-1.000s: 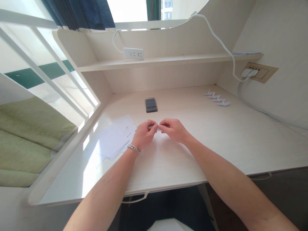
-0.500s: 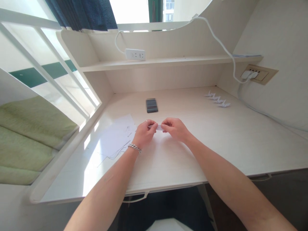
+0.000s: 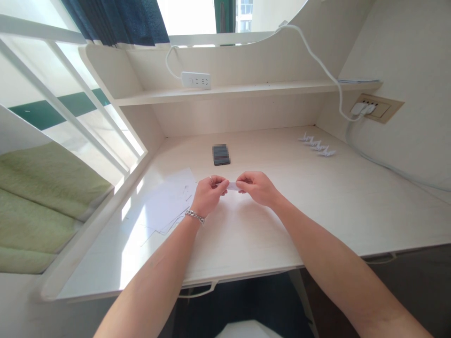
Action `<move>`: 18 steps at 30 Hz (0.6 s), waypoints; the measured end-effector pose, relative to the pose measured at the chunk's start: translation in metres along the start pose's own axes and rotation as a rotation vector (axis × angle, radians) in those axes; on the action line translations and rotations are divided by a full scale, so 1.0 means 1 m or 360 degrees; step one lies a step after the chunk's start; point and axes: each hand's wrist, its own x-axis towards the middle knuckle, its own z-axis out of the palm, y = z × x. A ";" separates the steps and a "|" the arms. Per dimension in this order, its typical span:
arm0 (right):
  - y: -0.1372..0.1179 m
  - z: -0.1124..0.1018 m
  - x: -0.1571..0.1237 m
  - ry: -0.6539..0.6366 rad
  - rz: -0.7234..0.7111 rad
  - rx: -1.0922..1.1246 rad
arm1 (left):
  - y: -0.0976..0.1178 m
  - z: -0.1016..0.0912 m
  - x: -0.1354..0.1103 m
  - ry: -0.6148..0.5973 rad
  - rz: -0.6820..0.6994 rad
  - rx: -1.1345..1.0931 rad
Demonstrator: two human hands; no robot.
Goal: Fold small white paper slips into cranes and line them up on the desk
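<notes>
A small folded piece of white paper [image 3: 232, 186] is held just above the desk, between my two hands. My left hand [image 3: 210, 192] pinches its left end with thumb and fingers; a ring and a silver chain bracelet are on this hand and wrist. My right hand [image 3: 257, 187] pinches the right end the same way. The fingers cover both ends of the paper, so its full shape is hidden. To the left of my left hand lie loose white paper sheets [image 3: 165, 197], spread over one another.
Several folded paper cranes [image 3: 319, 145] stand in a row at the back right of the desk [image 3: 369, 206]. Beyond my hands lies a dark, pixelated phone-like object [image 3: 221, 155]. A power strip [image 3: 196, 80] sits on the shelf, and a white cable [image 3: 320, 58] hangs to the wall socket [image 3: 382, 108].
My left hand has shifted slightly to the left, and a little more of the paper shows between the hands. Both hands keep their pinch. The whole view has moved slightly.
</notes>
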 end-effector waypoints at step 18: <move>0.003 0.004 0.000 -0.0004 -0.0019 -0.0098 | -0.001 0.000 0.000 0.0067 0.0110 0.0286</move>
